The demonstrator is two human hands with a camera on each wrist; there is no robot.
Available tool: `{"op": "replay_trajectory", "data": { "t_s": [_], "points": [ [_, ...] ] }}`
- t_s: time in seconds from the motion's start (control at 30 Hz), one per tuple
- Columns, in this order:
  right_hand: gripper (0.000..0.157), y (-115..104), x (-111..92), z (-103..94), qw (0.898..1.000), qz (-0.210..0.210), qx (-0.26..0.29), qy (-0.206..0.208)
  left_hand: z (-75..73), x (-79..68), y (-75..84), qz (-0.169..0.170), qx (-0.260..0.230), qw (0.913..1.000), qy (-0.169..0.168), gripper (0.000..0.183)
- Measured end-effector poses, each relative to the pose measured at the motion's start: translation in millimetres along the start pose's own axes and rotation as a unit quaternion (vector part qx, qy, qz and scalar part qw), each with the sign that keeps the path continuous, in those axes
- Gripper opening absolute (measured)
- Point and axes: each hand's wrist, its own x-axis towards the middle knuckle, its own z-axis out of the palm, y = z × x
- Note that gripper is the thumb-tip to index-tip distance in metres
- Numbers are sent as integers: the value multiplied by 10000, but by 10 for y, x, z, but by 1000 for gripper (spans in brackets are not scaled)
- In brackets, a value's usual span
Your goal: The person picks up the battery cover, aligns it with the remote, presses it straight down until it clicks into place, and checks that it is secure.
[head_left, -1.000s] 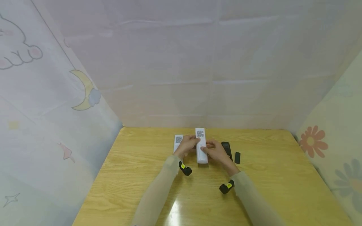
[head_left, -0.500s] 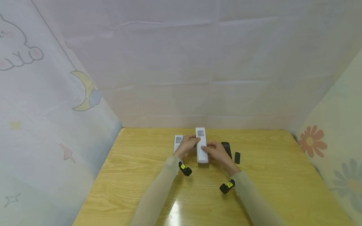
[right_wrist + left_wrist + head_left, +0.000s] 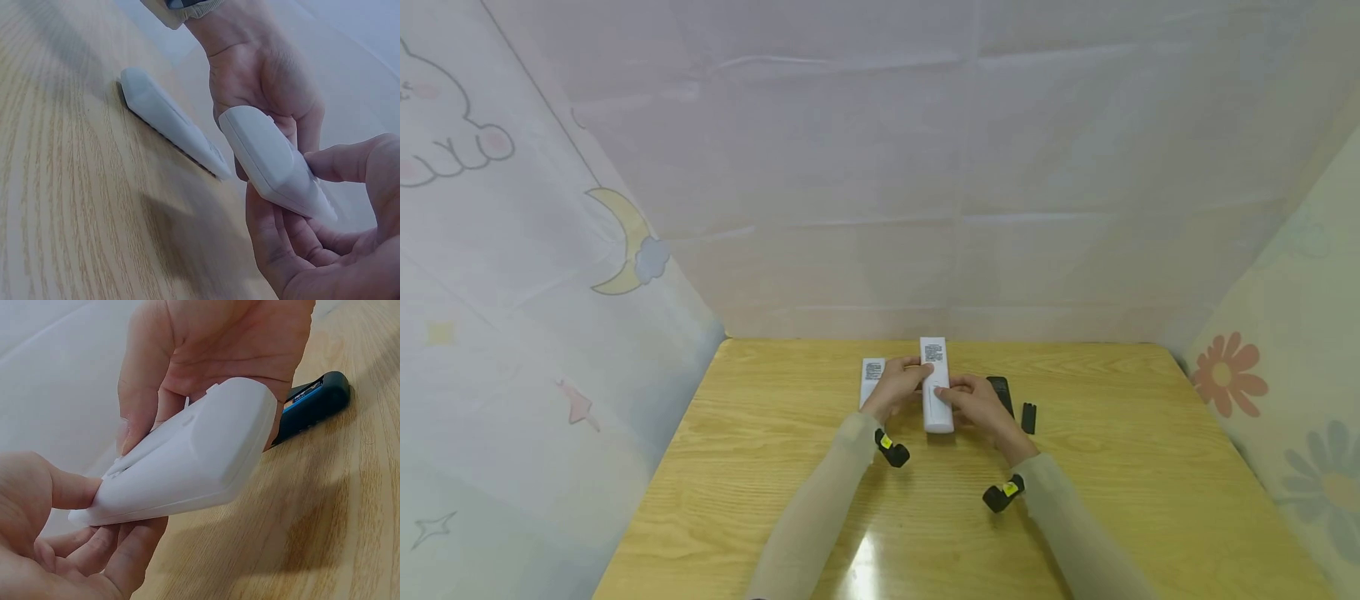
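Both hands hold a white remote control (image 3: 937,412) over the table, its labelled back facing up. My left hand (image 3: 898,387) grips its left side, with the thumb on top and the other fingers underneath. From the right, my right hand (image 3: 981,406) pinches the lower half, its thumb on the battery cover (image 3: 153,442). That cover sits unevenly in the left wrist view, with small tabs showing along its edge. In the right wrist view the rounded end of the remote points toward the camera.
A second white remote (image 3: 169,119) lies on the wooden table (image 3: 760,467) left of the hands. To the right lies a black remote (image 3: 1001,390), its battery compartment uncovered with a blue battery inside. Beside it is a small black battery cover (image 3: 1029,419).
The held white remote has shifted very slightly to the right and away from the body. Both hands keep the same grip on it.
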Motion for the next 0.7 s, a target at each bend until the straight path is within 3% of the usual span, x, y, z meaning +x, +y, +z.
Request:
{"op": "replay_trajectory", "data": {
  "t_s": [0.7],
  "points": [
    [52, 9, 10, -13, 9999, -107, 33, -65, 12, 0, -9, 21, 107, 9999, 66, 61]
  ]
}}
